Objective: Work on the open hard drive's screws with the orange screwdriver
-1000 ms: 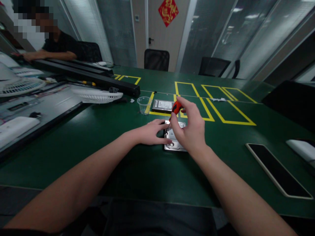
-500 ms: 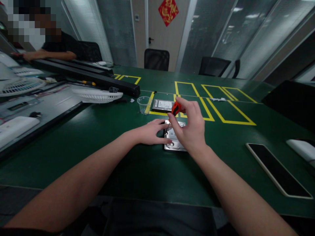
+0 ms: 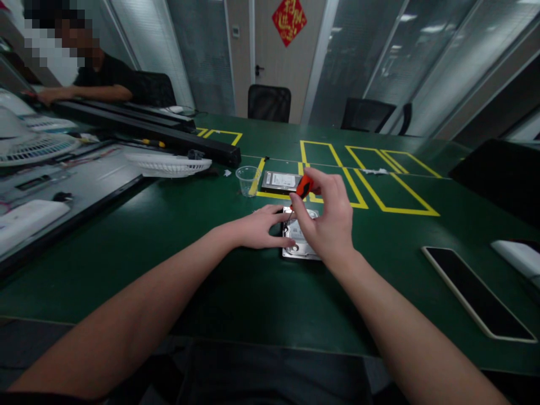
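My right hand [image 3: 327,225] pinches the orange handle of a screwdriver [image 3: 304,186], held nearly upright with its tip down on the hard drive [image 3: 297,242] lying flat on the green table [image 3: 189,236]. My left hand [image 3: 257,228] rests open, fingers spread, pressing the drive's left edge. At 12 o'clock from the drive lies a second drive [image 3: 279,181]; at 11 o'clock stands a clear cup [image 3: 246,180]. A tablet [image 3: 476,292] lies at 4 o'clock, well apart.
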`<state>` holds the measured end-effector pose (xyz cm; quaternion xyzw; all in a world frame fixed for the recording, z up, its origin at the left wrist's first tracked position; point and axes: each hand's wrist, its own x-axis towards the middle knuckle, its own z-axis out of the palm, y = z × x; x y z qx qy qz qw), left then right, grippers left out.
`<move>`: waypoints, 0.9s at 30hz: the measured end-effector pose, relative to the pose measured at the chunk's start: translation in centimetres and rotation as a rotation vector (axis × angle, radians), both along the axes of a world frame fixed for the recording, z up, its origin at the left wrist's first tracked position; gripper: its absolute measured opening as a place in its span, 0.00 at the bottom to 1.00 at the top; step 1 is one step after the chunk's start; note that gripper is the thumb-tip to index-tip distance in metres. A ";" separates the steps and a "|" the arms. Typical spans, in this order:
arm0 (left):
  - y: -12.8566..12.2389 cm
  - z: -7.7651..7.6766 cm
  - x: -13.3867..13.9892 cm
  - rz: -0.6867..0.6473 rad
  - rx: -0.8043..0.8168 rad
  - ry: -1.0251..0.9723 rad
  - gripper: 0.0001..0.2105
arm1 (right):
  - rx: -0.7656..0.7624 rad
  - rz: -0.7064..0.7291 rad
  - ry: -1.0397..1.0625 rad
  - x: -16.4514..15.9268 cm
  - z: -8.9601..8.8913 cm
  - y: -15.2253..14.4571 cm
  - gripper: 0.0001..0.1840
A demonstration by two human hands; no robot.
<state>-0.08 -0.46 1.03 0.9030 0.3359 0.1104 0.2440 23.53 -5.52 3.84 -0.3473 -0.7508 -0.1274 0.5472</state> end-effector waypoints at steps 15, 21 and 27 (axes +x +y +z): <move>-0.1 0.2 0.1 -0.010 0.004 -0.011 0.44 | -0.032 -0.008 -0.006 0.1 0.0 -0.1 0.26; -0.1 0.2 0.0 -0.004 -0.013 -0.009 0.46 | -0.005 0.055 -0.023 -0.3 -0.3 -0.1 0.33; 0.0 0.0 -0.1 -0.002 -0.008 -0.010 0.46 | 0.014 -0.022 -0.001 0.0 0.1 0.0 0.25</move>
